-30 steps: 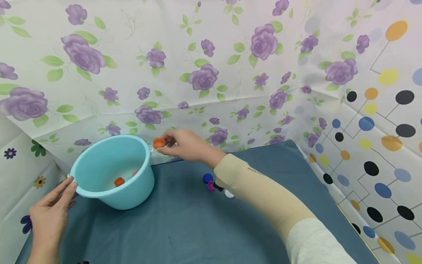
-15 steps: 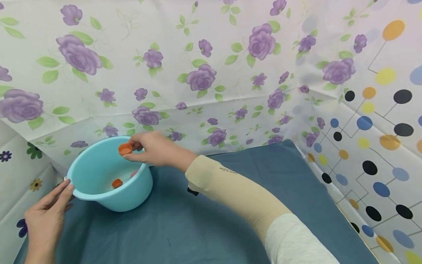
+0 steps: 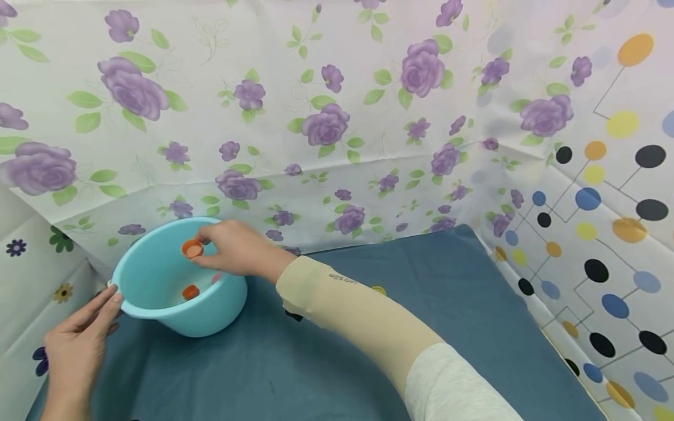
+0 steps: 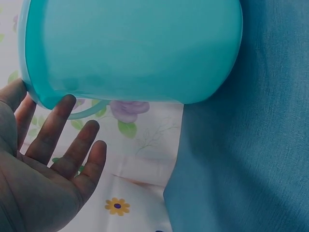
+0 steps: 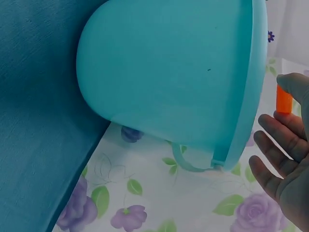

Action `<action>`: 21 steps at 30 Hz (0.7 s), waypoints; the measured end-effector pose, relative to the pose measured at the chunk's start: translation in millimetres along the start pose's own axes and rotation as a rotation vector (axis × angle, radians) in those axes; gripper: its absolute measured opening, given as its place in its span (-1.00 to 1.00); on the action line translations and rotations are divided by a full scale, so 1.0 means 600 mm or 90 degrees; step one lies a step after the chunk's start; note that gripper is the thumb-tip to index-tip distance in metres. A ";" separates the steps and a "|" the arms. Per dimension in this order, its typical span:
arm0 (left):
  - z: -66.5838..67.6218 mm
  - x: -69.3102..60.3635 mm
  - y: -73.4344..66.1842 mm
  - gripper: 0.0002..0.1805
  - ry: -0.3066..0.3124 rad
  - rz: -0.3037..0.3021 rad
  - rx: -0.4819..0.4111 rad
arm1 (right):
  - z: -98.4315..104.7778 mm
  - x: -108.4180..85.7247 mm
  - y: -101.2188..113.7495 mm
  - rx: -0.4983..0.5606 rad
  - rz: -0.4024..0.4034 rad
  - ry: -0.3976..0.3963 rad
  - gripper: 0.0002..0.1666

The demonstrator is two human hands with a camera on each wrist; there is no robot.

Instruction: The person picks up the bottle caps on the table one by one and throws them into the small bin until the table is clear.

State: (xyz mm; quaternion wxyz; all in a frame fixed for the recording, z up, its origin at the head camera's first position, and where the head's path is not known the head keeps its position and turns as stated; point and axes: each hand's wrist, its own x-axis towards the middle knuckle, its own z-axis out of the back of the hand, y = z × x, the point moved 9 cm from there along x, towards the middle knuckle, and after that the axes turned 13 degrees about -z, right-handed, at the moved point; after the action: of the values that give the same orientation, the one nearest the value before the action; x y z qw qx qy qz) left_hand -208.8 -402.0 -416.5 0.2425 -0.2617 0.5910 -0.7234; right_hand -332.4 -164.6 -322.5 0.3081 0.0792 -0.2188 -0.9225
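My right hand pinches an orange bottle cap over the mouth of a light blue bucket. In the right wrist view, thumb and index finger hold the orange cap above the rim while the other fingers of that hand spread apart. My left hand grips the bucket's left rim between thumb and fingers. The left wrist view has several fingers of this hand spread beside the bucket wall. A second orange cap and a partly hidden pink cap lie inside the bucket.
A yellow cap shows just behind the right sleeve. Blue-grey cloth covers the table. A flowered sheet hangs behind, and a dotted sheet stands at the right. The bucket's handle hangs at its side.
My right hand has moved left with the orange cap, from outside the bucket's right rim to over its opening. The arm now hides the loose caps on the table seen earlier. My left hand stays put.
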 end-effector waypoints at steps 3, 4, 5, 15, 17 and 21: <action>-0.001 -0.001 -0.001 -0.50 0.004 0.012 -0.002 | -0.007 0.008 0.000 0.000 -0.015 0.005 -0.57; 0.000 -0.001 -0.001 -0.50 0.004 0.015 0.000 | -0.009 0.010 0.000 -0.002 -0.017 0.007 -0.56; -0.001 -0.002 -0.001 -0.49 0.007 0.020 0.001 | -0.011 0.013 0.000 -0.003 -0.021 0.009 -0.56; 0.002 0.000 0.001 -0.47 0.016 0.036 0.005 | -0.041 0.021 0.005 0.027 -0.042 0.057 -0.58; 0.001 0.000 0.002 -0.46 0.023 0.037 0.003 | -0.048 0.021 0.006 0.046 -0.045 0.075 -0.57; 0.002 0.001 0.001 -0.47 0.021 0.031 0.002 | -0.055 0.024 0.014 0.037 -0.024 0.074 -0.59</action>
State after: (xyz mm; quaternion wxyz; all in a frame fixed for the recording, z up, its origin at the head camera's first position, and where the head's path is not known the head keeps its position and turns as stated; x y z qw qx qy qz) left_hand -208.6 -403.2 -416.8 0.2506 -0.2347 0.6003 -0.7223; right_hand -330.4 -191.0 -348.4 0.3001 0.1460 -0.2259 -0.9152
